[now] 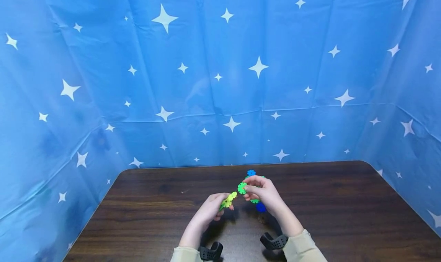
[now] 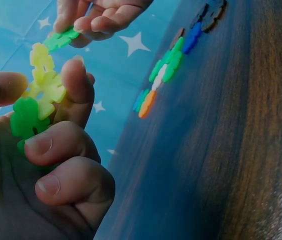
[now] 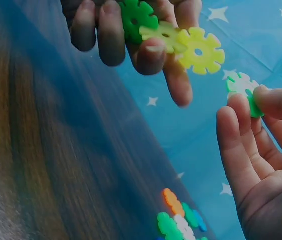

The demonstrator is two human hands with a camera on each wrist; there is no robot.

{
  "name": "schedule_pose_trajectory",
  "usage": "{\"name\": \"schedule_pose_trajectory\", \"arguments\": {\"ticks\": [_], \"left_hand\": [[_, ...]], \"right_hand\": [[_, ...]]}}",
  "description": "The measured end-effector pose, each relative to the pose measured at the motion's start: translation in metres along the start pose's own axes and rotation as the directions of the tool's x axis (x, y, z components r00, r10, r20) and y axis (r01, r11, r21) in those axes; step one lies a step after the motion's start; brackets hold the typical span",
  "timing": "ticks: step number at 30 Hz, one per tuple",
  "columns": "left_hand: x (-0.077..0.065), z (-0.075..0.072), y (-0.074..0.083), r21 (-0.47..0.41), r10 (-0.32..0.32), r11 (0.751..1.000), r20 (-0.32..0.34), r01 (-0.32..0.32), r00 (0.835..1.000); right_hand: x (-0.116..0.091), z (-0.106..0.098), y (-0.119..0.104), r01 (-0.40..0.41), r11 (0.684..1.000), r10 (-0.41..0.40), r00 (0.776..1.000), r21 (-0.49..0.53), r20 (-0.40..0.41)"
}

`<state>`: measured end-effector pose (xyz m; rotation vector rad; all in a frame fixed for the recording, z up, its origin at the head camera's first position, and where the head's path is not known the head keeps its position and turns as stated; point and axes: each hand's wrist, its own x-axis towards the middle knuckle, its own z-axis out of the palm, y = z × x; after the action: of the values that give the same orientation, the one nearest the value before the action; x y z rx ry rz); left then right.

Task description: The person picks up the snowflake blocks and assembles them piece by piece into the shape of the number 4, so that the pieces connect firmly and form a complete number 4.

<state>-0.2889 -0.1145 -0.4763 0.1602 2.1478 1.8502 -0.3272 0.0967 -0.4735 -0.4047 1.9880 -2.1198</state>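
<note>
My left hand (image 1: 211, 208) holds a short chain of joined notched plastic discs: two yellow discs (image 3: 201, 51) and a green disc (image 2: 27, 118) nearest the palm. Between thumb and fingers of my right hand (image 1: 263, 191) is a single green notched disc (image 1: 242, 188), pinched by its edge. In the right wrist view that green disc is apart from the outer yellow one, with a small gap. Both hands are raised above the brown table, close together.
Loose notched discs lie on the table behind and below my right hand, among them a blue disc (image 1: 261, 207), an orange disc (image 2: 147, 104) and a white disc (image 3: 184, 227). The wooden table (image 1: 144, 216) ends at a blue star-printed curtain (image 1: 220, 93).
</note>
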Motion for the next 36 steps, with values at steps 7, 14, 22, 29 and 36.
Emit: {"name": "schedule_pose_trajectory", "arguments": {"ticks": [7, 14, 22, 29, 36], "left_hand": [[-0.001, -0.001, 0.002, 0.014, -0.001, 1.0, 0.016, 0.001, 1.0], [-0.002, 0.001, 0.001, 0.034, 0.026, 0.999, 0.039, -0.027, 0.999], [-0.004, 0.0, 0.001, 0.037, 0.057, 0.998, 0.049, -0.059, 0.997], [-0.004, 0.0, 0.002, 0.011, 0.051, 0.999, 0.068, -0.052, 0.996], [-0.002, -0.001, 0.002, 0.022, 0.056, 0.998, 0.068, -0.058, 0.996]], "right_hand": [[-0.001, 0.004, 0.002, -0.007, 1.0, 0.007, 1.0, 0.001, -0.003], [-0.002, 0.006, 0.001, -0.011, 1.0, 0.011, 1.0, 0.012, -0.001], [-0.002, 0.009, 0.0, 0.007, 1.0, -0.007, 0.999, 0.003, 0.032], [-0.004, 0.011, -0.002, 0.021, 1.0, -0.021, 1.0, 0.005, 0.018], [-0.004, 0.014, -0.005, 0.008, 1.0, -0.008, 1.0, 0.007, 0.003]]}}
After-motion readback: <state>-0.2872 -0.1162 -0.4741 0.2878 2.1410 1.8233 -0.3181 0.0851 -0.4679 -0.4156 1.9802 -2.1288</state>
